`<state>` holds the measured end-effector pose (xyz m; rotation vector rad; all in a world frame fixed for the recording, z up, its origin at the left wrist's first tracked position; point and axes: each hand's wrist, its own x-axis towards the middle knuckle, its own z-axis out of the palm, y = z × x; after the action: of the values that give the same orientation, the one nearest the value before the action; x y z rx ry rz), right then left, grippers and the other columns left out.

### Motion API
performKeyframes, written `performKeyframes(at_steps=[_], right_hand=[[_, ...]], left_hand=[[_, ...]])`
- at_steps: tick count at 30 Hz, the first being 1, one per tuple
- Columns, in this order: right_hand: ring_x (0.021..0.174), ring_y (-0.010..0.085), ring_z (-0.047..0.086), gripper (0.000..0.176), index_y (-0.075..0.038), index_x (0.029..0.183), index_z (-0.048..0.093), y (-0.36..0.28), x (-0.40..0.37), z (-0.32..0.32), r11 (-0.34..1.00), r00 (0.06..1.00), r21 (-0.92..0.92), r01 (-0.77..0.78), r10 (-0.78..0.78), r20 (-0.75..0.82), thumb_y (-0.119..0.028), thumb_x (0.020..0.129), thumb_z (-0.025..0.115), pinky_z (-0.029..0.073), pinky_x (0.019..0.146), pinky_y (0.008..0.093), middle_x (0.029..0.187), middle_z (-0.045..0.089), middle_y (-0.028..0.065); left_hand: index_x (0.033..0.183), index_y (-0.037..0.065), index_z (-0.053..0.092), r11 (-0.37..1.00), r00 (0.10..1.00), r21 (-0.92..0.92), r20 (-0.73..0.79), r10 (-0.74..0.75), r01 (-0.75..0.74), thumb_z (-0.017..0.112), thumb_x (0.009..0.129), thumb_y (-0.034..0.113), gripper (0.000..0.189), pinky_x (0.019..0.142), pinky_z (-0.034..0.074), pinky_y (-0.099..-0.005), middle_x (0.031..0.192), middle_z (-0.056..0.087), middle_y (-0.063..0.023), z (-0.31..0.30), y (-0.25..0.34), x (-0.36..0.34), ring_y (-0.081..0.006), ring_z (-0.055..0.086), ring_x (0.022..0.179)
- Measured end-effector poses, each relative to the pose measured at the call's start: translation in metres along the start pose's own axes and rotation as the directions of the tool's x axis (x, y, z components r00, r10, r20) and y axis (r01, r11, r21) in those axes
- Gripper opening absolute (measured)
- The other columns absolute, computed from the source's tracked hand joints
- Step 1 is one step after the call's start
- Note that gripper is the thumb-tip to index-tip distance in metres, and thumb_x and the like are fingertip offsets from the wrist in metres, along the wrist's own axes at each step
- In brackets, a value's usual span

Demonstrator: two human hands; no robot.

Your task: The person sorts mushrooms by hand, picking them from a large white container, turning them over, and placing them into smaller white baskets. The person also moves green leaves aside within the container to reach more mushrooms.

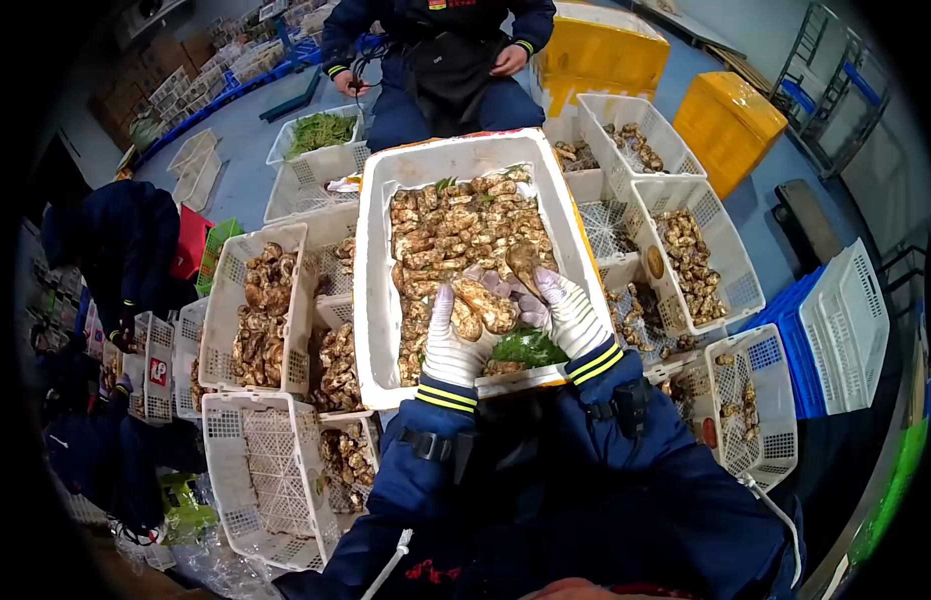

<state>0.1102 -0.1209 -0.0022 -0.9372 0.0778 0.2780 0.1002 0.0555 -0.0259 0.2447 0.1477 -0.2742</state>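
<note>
My left hand (455, 342), in a striped white glove, is closed around pale brown mushrooms (488, 306) over the near half of a white foam box (371, 290). Beside it, my right hand (569, 316), gloved alike, grips a darker mushroom (525, 264) between thumb and fingers. Rows of mushrooms (455, 225) with brown, earthy stems fill most of the box. Green fern leaves (527, 348) lie at its near end, under my hands. Parts of my fingers are hidden behind the mushrooms.
White plastic crates stand on both sides, such as a left crate (213, 335) and a right crate (742, 262) with mushrooms. Opposite sits a person in a dark apron (447, 75). Yellow boxes (727, 125) and stacked blue and white crates (835, 335) are at right. Other people work at left.
</note>
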Motion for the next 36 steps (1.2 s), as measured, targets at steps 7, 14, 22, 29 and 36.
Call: performKeyframes(at_steps=[7,14,22,29,36], right_hand=[[0.075,0.0185,0.068,0.046,-0.004,0.125,0.056,0.002,0.003,-0.001,0.991,0.999,0.132,0.003,0.001,-0.033,-0.039,0.096,0.062,0.057,0.061,0.0286,0.107,0.069,0.0132],[0.089,0.0139,0.067,0.050,0.001,0.128,0.055,-0.001,-0.002,0.013,0.944,0.976,-0.282,0.170,-0.200,-0.082,-0.039,0.098,0.060,0.053,0.073,0.0239,0.109,0.068,0.0115],[0.129,0.0323,0.051,0.097,0.001,0.150,0.028,0.029,0.010,0.004,0.539,0.954,-0.794,0.282,-0.247,0.171,-0.042,0.079,0.079,0.041,0.107,0.0374,0.137,0.052,0.0263],[0.120,0.0353,0.056,0.115,0.001,0.153,0.014,0.038,0.019,-0.015,0.622,0.982,-0.772,0.130,-0.188,0.014,-0.039,0.072,0.086,0.045,0.102,0.0379,0.132,0.055,0.0278],[0.104,0.0284,0.066,0.053,-0.002,0.133,0.050,-0.006,-0.003,-0.014,0.948,0.989,0.318,0.007,-0.054,0.138,-0.032,0.093,0.066,0.056,0.091,0.0476,0.122,0.063,0.0155]], left_hand=[[0.143,0.007,0.041,0.984,0.996,-0.164,0.065,-0.053,0.063,0.051,0.089,0.067,0.081,0.110,0.032,-0.0581,0.144,0.043,-0.0190,0.017,0.005,-0.005,-0.0378,0.040,0.133],[0.147,0.006,0.035,0.972,0.993,-0.204,0.003,-0.119,0.117,0.037,0.091,0.071,0.086,0.111,0.027,-0.0614,0.151,0.038,-0.0188,0.016,0.006,0.000,-0.0382,0.038,0.135],[0.150,0.010,0.032,0.974,0.973,0.108,-0.139,-0.185,0.201,0.035,0.095,0.068,0.080,0.107,0.034,-0.0610,0.148,0.041,-0.0168,0.002,-0.007,0.010,-0.0372,0.040,0.135],[0.152,0.011,0.024,0.893,0.986,0.418,-0.108,-0.130,0.164,0.043,0.094,0.067,0.083,0.101,0.039,-0.0649,0.153,0.034,-0.0153,-0.012,-0.022,0.008,-0.0373,0.039,0.136],[0.135,0.010,0.046,0.987,0.997,0.144,-0.023,-0.071,0.073,0.050,0.095,0.059,0.063,0.088,0.053,-0.0513,0.132,0.055,-0.0202,-0.034,-0.008,0.026,-0.0335,0.060,0.107]])
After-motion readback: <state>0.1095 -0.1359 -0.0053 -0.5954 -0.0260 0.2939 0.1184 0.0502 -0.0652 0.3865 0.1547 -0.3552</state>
